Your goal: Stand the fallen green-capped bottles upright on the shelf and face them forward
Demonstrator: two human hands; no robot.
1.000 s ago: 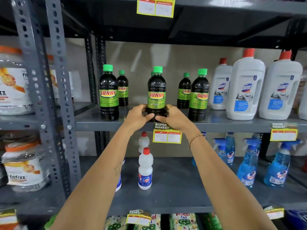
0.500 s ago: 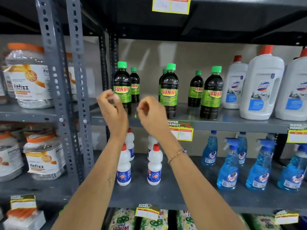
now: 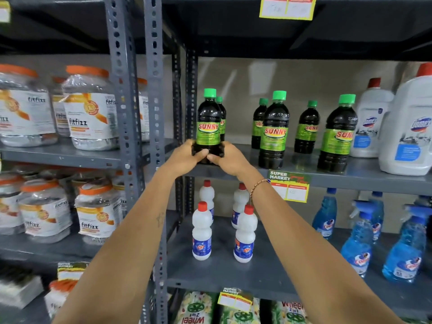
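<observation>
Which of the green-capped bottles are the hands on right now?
The leftmost front bottle, next to the shelf upright. Both the left hand and right hand clasp its base; the other Sunny bottles stand untouched to its right.

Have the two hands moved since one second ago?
Yes. Both hands went from the middle front bottle to the leftmost front bottle, beside the grey upright post.

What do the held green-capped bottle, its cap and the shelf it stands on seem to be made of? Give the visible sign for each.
Held bottle: probably clear glossy plastic, since highlights glint on it and dark liquid shows through.
Its green cap: likely matte moulded plastic, with an even colour and faint ribbing.
Shelf: seemingly grey painted steel, a thin folded edge fixed to perforated uprights.
Both hands, left hand and right hand, grip the bottle's base.
</observation>
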